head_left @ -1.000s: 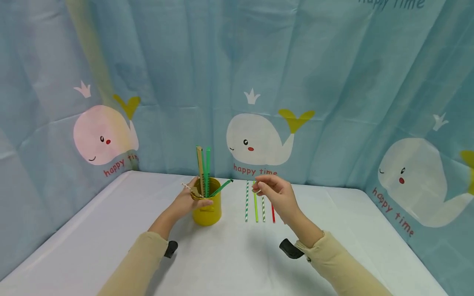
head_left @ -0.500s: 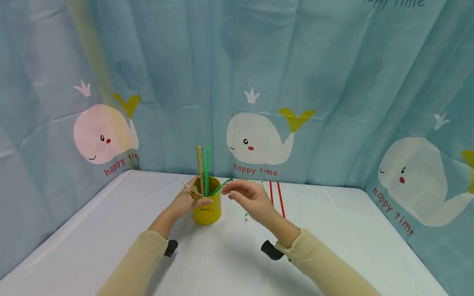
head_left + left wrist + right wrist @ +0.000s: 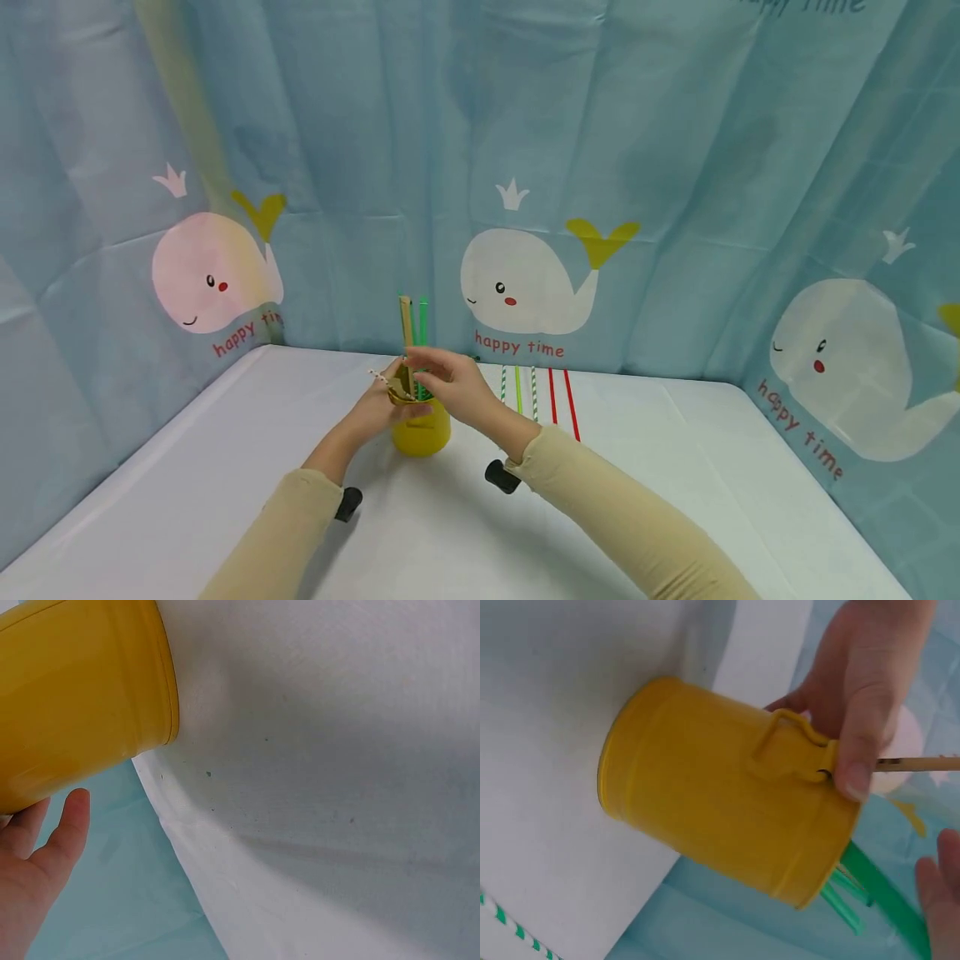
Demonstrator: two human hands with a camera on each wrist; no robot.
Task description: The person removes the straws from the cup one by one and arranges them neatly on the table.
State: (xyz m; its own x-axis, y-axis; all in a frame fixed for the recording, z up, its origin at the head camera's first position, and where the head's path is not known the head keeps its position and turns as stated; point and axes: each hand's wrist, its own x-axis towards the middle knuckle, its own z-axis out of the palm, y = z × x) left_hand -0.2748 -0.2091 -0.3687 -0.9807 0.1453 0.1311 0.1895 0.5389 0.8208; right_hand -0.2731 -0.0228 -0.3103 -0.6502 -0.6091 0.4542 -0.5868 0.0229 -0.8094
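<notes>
My left hand (image 3: 375, 410) grips a yellow bucket (image 3: 422, 433) at its rim, thumb over the front. In the right wrist view the bucket (image 3: 720, 795) shows a small side loop, with the left thumb beside it. Several straws stand in it: a tan one (image 3: 407, 321), green ones (image 3: 423, 321), and a patterned one (image 3: 378, 377) leaning left. My right hand (image 3: 457, 387) is over the bucket's mouth, fingers loosely bent beside the straws, a gap showing between thumb and forefinger. Near its fingers in the right wrist view runs a green straw (image 3: 885, 889).
To the right on the white table (image 3: 652, 483) lie a row of straws: green-striped ones (image 3: 535, 392), a lime one (image 3: 518, 390) and red ones (image 3: 572, 404). A blue curtain (image 3: 337, 167) with whale prints hangs behind the table.
My right hand has moved left from above the straw row to the bucket's mouth, uncovering the row and hiding most of the green straw that leans right. The left hand keeps its hold.
</notes>
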